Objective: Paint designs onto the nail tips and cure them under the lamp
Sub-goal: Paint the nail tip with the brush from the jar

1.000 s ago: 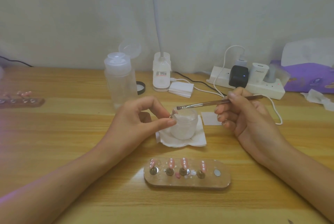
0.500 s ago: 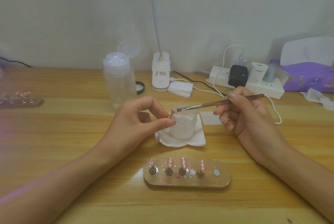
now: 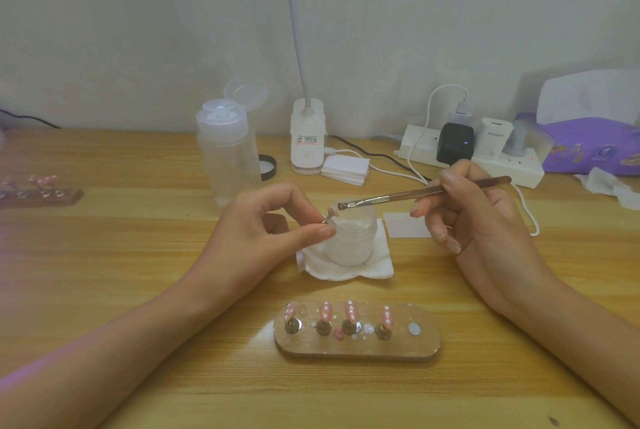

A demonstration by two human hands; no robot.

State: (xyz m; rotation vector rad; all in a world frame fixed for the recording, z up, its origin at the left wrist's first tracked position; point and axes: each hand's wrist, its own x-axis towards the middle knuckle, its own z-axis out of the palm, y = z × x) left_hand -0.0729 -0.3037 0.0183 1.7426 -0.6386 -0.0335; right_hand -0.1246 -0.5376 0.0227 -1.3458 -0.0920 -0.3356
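My left hand (image 3: 266, 228) pinches a small stand with a pink nail tip (image 3: 331, 211) between thumb and forefinger, held over a small frosted cup (image 3: 351, 238). My right hand (image 3: 474, 210) grips a thin brush (image 3: 415, 194), its bristle end almost touching the nail tip. Close to me lies a wooden holder (image 3: 356, 347) with several pink nail tips dotted white standing on it. The white curing lamp (image 3: 307, 138) stands at the back, its neck rising out of view.
The cup sits on a folded white tissue (image 3: 346, 269). A clear pump bottle (image 3: 227, 151) stands back left. A second nail holder (image 3: 38, 191) is far left. A power strip with chargers (image 3: 471, 151), white pads (image 3: 344, 169) and a purple tissue pack (image 3: 588, 148) lie at the back right.
The brush tip has stayed at the nail tip with only a slight shift. Both hands remain nearly still over the cup.
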